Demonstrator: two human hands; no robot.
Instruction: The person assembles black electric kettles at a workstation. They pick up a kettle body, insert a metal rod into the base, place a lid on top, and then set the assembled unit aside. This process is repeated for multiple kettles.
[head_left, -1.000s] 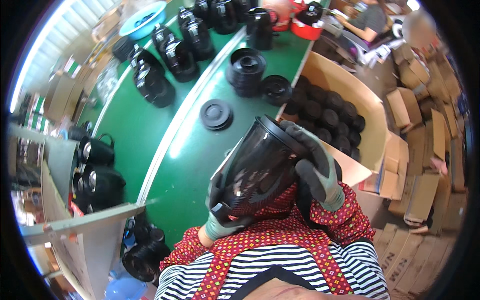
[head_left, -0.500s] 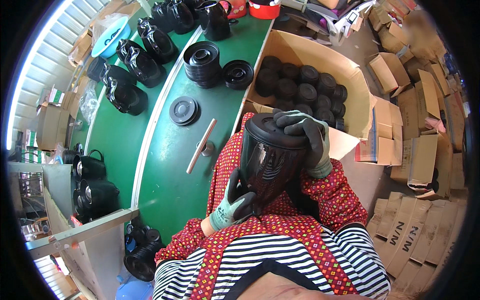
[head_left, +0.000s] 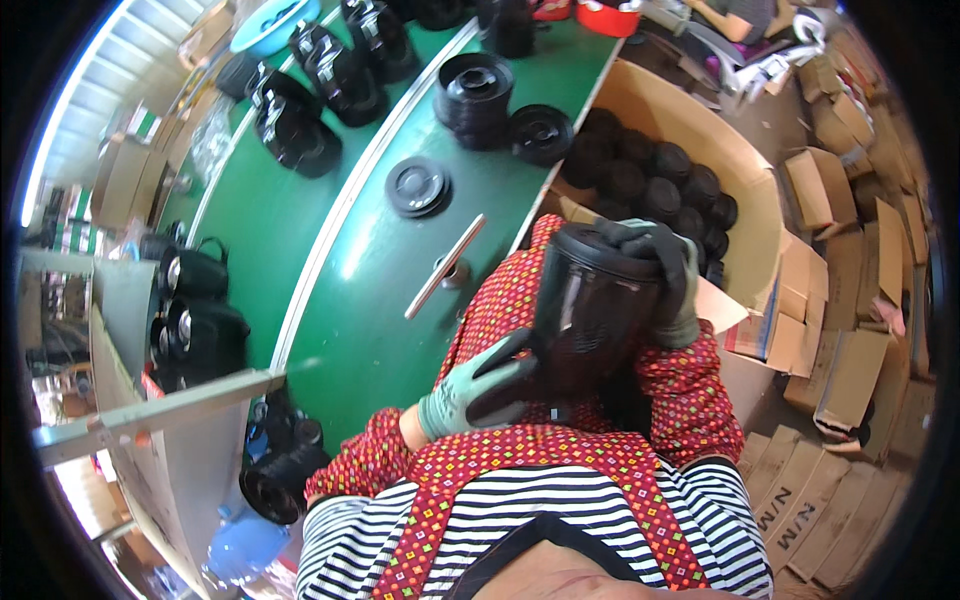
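Note:
A glossy black jug body [head_left: 598, 325] is held in front of my lap, its broad end up, with a round black cap [head_left: 600, 252] on that end. My right hand [head_left: 662, 265], in a grey-green glove with dark fingers, is closed over the cap's right edge and the jug's side. Low on the jug's left side, my gloved left hand [head_left: 485, 385] presses with its fingers round it; some fingertips are hidden. Ahead on the green bench [head_left: 330, 310], a small stack of flat black discs [head_left: 418, 187] lies left of a narrow bar on a short post [head_left: 448, 268].
Stacked black ring-shaped parts [head_left: 474, 95] and a black disc [head_left: 541, 134] stand farther back. Several black jugs [head_left: 295, 125] line the bench's left. To the right, an open carton [head_left: 735, 150] holds several round black parts; more cartons [head_left: 820, 190] lie beyond. A metal rail [head_left: 160, 410] crosses at lower left.
The view has shifted, so the bench and its things sit farther right and higher. The jug sits farther right in the picture, still between both hands.

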